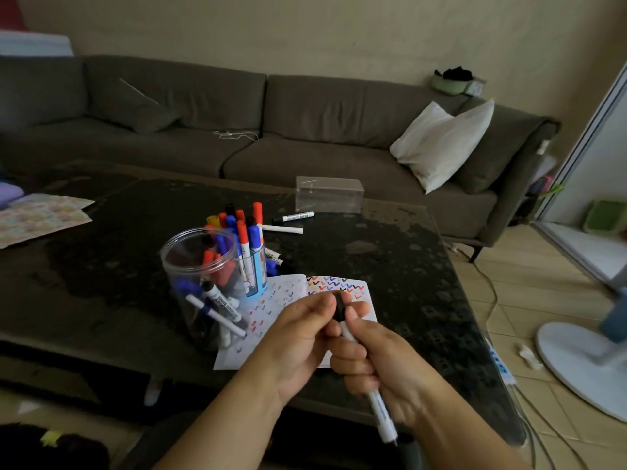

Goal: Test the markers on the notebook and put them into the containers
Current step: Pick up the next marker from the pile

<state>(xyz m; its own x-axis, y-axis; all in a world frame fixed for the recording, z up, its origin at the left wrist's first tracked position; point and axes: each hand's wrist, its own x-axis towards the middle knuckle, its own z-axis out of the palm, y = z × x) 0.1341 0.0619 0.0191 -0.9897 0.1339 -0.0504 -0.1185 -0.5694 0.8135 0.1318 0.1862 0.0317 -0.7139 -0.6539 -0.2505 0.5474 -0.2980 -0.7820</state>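
Note:
My right hand grips a white marker by its barrel, above the near edge of the table. My left hand pinches the marker's black cap at the top end. Beneath both hands lies the open notebook, its pages covered with coloured zigzag marks. To its left stands a clear round jar with several markers inside. Behind the jar, a smaller cup holds upright red, blue and black markers. Two loose markers lie farther back on the table.
The dark glass table carries a clear rectangular box at the back and patterned paper sheets at far left. A grey sofa with a white pillow stands behind. A fan base and cables sit on the floor at right.

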